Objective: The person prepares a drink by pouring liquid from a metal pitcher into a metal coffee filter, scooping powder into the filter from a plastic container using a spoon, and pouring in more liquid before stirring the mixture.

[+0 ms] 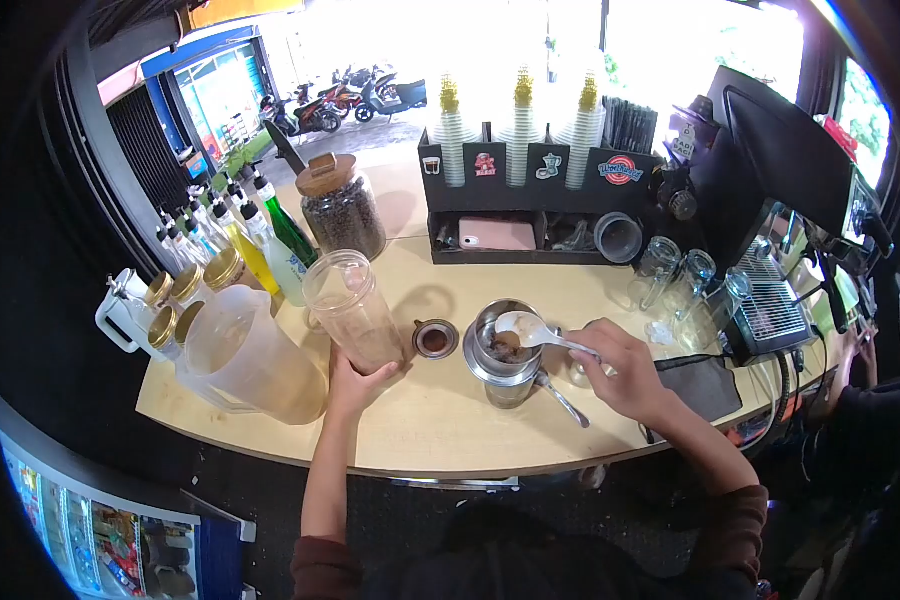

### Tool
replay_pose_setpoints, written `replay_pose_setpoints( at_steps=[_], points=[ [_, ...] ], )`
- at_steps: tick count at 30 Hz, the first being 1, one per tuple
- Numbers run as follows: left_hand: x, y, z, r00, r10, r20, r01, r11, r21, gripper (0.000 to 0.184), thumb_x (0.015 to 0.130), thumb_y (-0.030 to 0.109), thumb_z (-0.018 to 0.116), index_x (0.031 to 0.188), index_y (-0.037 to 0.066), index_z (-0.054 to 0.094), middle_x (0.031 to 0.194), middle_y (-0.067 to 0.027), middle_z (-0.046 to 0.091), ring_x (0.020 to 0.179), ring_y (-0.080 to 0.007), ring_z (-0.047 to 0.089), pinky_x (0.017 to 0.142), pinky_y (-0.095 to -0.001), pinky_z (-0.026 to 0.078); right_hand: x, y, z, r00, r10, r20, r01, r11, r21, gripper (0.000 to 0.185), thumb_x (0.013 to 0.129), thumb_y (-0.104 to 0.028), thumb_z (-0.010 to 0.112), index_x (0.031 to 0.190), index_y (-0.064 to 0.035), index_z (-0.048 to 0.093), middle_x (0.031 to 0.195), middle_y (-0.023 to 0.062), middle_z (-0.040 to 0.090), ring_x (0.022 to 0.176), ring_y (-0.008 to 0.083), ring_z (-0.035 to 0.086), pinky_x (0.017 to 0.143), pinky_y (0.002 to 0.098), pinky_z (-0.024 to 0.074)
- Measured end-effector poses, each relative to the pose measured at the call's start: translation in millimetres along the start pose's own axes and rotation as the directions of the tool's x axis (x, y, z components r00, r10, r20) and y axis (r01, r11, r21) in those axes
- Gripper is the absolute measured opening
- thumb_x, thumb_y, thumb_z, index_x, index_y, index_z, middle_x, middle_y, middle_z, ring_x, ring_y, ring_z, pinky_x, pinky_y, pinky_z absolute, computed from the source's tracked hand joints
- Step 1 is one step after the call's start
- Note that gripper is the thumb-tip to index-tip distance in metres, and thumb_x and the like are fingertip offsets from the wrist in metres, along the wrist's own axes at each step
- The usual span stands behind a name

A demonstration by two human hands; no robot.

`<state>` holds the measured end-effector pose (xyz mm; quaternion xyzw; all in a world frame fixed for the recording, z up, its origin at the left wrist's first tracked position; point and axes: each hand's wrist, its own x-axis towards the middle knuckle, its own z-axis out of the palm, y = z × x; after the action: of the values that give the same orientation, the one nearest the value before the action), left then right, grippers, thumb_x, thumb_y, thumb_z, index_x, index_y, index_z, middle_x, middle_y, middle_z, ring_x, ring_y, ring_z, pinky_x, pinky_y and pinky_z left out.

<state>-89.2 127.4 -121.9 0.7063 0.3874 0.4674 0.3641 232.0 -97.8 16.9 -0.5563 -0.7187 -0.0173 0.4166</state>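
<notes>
My left hand (355, 388) is wrapped around the lower part of a clear plastic jar (355, 310), which stands on the counter with some brown powder low inside. Between the fingers of my right hand (622, 370) is the handle of a white plastic spoon (532, 330). The spoon's bowl is over the mouth of a metal coffee drip filter (498, 372), where dark brown grounds show. That filter sits on top of a glass (510, 397). A metal spoon handle (567, 402) sticks out beside the glass. Between jar and filter lies a small round metal piece (435, 340) with brown residue.
To the left stand a large plastic pitcher (255, 350), syrup bottles (288, 232) and a coffee bean jar (342, 215). A black cup organizer (530, 200) is at the back. Glass mugs (660, 262), a dark cloth (700, 388) and a coffee machine (770, 300) are on the right. Another person's hand (863, 345) shows far right.
</notes>
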Motion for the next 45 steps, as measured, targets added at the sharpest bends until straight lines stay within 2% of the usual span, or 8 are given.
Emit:
replay_pose_setpoints(
  at_steps=[14,20,22,28,30,37,40,45],
  points=[
    [1,0,0,0.996,0.081,-0.026,-0.081,0.997,-0.008,0.095,0.057,0.02,0.088,0.134,0.0,0.036,0.13,-0.0162,0.05,0.12,-0.0287,0.05,0.101,-0.0383,0.039,9,-7,-17,0.999,0.049,0.02,-0.049,0.999,-0.016,0.022,0.082,-0.003,0.064,0.104,-0.0056,0.066,0.083,0.0107,0.061,0.071,0.026,0.06,0.061,0.0339,0.0483],
    [-5,17,0,0.999,-0.04,-0.025,0.038,0.997,-0.072,0.105,0.054,0.024,0.089,0.137,0.001,0.03,0.13,-0.0176,0.048,0.121,-0.029,0.049,0.101,-0.0388,0.041,49,-13,-12,0.999,-0.008,0.046,0.006,0.998,0.055,0.018,0.086,-0.009,0.062,0.103,-0.0035,0.065,0.089,0.0127,0.062,0.079,0.0307,0.062,0.065,0.0358,0.0492],
    [-6,14,1,0.996,0.077,-0.04,-0.077,0.997,0.001,0.11,0.052,0.028,0.091,0.138,0.0,0.027,0.13,-0.0186,0.048,0.121,-0.0288,0.05,0.101,-0.039,0.041,76,-29,-8,0.997,-0.007,0.081,0.003,0.999,0.047,0.018,0.088,-0.011,0.059,0.103,-0.0031,0.064,0.093,0.013,0.063,0.084,0.0326,0.062,0.069,0.0388,0.0498],
    [-6,14,-4,0.995,0.094,0.042,-0.095,0.995,0.011,0.107,0.052,0.032,0.09,0.136,0.0,0.031,0.131,-0.0177,0.047,0.121,-0.0285,0.049,0.102,-0.0394,0.041,154,-58,50,0.938,-0.344,0.036,0.346,0.927,-0.143,0.016,0.084,-0.01,0.059,0.098,-0.0087,0.067,0.088,0.0069,0.06,0.088,0.024,0.061,0.077,0.037,0.0458],
    [-6,9,-4,0.997,0.057,0.055,-0.056,0.998,-0.007,0.104,0.052,0.032,0.09,0.134,0.0,0.035,0.13,-0.0181,0.048,0.12,-0.0289,0.051,0.1,-0.0394,0.042,173,-60,76,0.854,-0.498,0.15,0.515,0.774,-0.367,0.015,0.078,-0.012,0.061,0.092,-0.0123,0.067,0.085,0.0026,0.057,0.09,0.0181,0.058,0.082,0.0353,0.0416],
    [-9,19,-9,1.0,0.022,-0.006,-0.021,0.996,0.084,0.1,0.053,0.028,0.09,0.132,-0.001,0.037,0.126,-0.0181,0.051,0.117,-0.028,0.052,0.099,-0.0393,0.043,195,-66,123,0.773,-0.487,0.407,0.635,0.599,-0.488,0.022,0.077,-0.008,0.063,0.099,-0.0099,0.064,0.099,0.004,0.056,0.102,0.0183,0.054,0.094,0.0389,0.0376],
    [-7,12,-8,0.999,-0.044,-0.021,0.047,0.985,0.167,0.096,0.055,0.021,0.089,0.133,0.001,0.037,0.124,-0.016,0.054,0.115,-0.0271,0.053,0.099,-0.0387,0.043,186,-67,111,0.757,-0.593,0.273,0.641,0.597,-0.482,0.03,0.076,-0.007,0.064,0.106,-0.0088,0.062,0.113,0.0084,0.055,0.108,0.0232,0.053,0.099,0.0414,0.0357],
    [-12,-4,-8,0.996,0.029,-0.088,-0.017,0.992,0.125,0.098,0.064,0.024,0.085,0.14,-0.003,0.029,0.128,-0.0192,0.05,0.118,-0.0295,0.051,0.099,-0.0395,0.043,132,-54,44,0.887,-0.458,0.054,0.453,0.846,-0.282,0.038,0.075,-0.006,0.066,0.112,-0.007,0.059,0.125,0.0141,0.049,0.12,0.0303,0.046,0.1,0.0433,0.0359]
  ],
)
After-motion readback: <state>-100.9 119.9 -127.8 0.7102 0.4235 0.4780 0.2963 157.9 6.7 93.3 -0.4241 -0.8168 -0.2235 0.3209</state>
